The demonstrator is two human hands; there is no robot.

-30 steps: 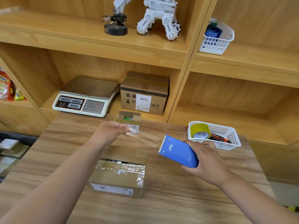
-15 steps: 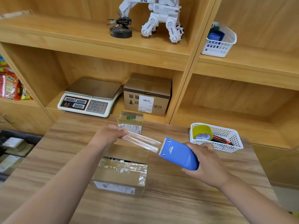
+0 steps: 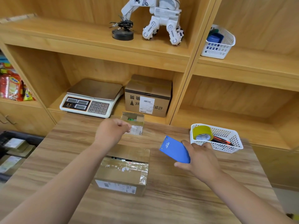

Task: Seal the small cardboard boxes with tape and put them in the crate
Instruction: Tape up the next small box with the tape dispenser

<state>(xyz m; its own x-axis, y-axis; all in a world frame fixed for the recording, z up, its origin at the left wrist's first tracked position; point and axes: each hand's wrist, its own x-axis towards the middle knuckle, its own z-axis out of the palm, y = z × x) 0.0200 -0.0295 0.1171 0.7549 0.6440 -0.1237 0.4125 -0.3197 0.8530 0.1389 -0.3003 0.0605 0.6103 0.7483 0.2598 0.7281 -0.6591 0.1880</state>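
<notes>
Hands over table (image 3: 178, 201), head view.

**L side.** Your L hand (image 3: 113, 132) hangs over the far half of the table, just in front of the small box (image 3: 133, 119). Knuckles are up and the fingers are curled, w/ thumb against forefinger. You can't tell whether anything clear is pinched between them.

**R side.** Your R hand (image 3: 202, 160) is clamped on the blue dispenser (image 3: 175, 150), thumb along its far edge and fingers under its near edge. The dispenser sits between box and basket, free end pointing far-left.

**Task items.**
- The box (image 3: 123, 173) rests mid-table between your forearms, nearer the L one. Clear tape covers its near top flap. The far flap lies unsealed, w/ a dark gap between the two, and a label (image 3: 115, 186) is on the near face.
- The small box stands open-topped at the far table edge, w/ something green inside.
- The crate (image 3: 24, 135), black, sits low at left off the table and holds flat packages (image 3: 13, 143).

**Surroundings.**
- The basket (image 3: 229, 147), white, stands at the table's far R, just beyond your R hand. It holds a yellow roll (image 3: 202, 132) and red/black pens (image 3: 221, 140).
- On the shelf unit (image 3: 191, 65), the scale (image 3: 92, 97) and carton (image 3: 148, 96) stand side by side behind the small box.
- One level up are a toy robot (image 3: 161, 18) and a black model (image 3: 123, 30).
- A 2nd basket (image 3: 218, 44) is upper R, and snack packs (image 3: 11, 88) are at L.
</notes>
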